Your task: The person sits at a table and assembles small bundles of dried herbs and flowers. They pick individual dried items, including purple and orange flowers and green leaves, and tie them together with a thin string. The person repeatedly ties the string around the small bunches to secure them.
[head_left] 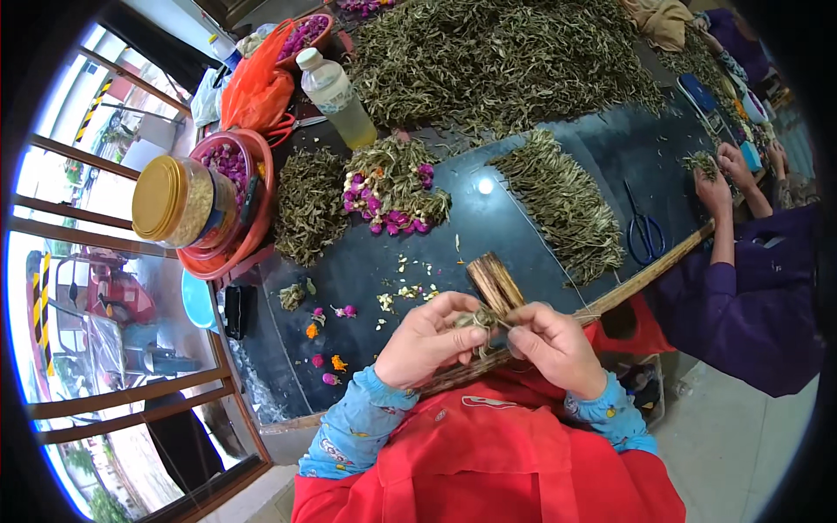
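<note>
My left hand [433, 341] is closed round a small bundle of dried grey-green leaves [479, 324] at the table's front edge. From the right, the thumb and fingers of my right hand [555, 345] pinch the same leaves. Just beyond my hands a short brown wooden piece with a groove [495, 282] lies at the table's edge. Small white buds [410, 290], orange flowers [338, 363] and purple flowers [330, 379] are scattered to the left. Beyond them sits a pile of leaf bundles with purple flowers [392, 187]. What lies inside my grip is mostly hidden.
Rows of leaf bundles [567, 209] and blue-handled scissors [646, 234] lie right of centre. A large leaf heap [497, 61] covers the back. A bottle [338, 98], a gold-lidded jar [179, 202] and a pink basin [261, 166] stand left. A co-worker's hands [719, 179] hold leaves at right.
</note>
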Available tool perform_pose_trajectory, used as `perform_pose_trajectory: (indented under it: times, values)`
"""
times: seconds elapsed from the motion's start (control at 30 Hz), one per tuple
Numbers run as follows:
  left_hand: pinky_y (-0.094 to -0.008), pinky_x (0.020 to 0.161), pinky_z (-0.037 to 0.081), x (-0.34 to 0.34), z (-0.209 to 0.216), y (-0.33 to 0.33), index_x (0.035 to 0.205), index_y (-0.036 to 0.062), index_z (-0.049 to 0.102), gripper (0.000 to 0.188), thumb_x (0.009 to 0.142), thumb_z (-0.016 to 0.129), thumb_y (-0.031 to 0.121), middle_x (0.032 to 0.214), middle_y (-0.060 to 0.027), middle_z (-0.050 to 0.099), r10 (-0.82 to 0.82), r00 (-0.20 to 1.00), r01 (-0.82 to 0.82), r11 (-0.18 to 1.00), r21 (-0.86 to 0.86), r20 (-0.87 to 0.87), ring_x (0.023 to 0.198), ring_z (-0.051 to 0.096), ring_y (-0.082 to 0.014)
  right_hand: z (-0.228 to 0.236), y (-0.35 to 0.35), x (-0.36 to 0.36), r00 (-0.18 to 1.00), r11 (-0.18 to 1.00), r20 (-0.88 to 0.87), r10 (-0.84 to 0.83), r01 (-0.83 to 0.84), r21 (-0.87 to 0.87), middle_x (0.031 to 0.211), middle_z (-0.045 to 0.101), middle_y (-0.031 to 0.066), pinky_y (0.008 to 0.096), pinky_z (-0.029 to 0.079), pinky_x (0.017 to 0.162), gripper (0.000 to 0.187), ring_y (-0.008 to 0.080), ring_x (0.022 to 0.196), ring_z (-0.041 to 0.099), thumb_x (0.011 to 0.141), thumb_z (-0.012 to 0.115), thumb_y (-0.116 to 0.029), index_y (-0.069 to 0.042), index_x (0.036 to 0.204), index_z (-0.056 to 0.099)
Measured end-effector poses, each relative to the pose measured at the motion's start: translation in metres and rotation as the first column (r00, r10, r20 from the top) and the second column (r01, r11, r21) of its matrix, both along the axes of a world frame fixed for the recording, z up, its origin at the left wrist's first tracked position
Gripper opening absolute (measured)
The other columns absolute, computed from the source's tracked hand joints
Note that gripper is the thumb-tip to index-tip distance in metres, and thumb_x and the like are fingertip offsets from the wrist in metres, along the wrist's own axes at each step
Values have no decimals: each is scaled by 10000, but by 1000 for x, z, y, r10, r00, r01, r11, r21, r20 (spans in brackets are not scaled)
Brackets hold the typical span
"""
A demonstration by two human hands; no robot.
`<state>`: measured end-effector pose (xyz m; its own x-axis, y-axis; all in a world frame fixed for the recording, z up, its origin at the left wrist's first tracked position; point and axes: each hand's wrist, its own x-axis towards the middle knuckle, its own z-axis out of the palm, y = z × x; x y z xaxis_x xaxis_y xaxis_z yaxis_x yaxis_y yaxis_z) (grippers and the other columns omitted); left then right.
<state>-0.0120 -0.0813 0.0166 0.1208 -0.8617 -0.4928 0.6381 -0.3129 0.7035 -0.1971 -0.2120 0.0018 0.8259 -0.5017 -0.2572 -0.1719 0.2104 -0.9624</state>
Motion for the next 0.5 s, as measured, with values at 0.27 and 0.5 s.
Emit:
perform_pose_trajectory:
  times: [0.27,0.5]
  values:
    - [-171,550,374,-1,-45,-34,1284,-5,533,396,947,678,143,887,19,609,153,942,-183,980,75,297,664,489,-16,-47,-46,45,980,820,-15,-200,159,-550,655,593,15,261,420,540,88,69,583,510,926,635,-91,-8,899,630]
    - [-243,684,506,4,-45,-26,1160,2,627,364,852,774,128,945,-19,655,-36,761,-142,965,221,647,796,598,-61,-68,-44,43,954,789,-152,-258,117,-603,635,608,141,340,455,536,91,215,523,585,890,635,-99,-10,867,629]
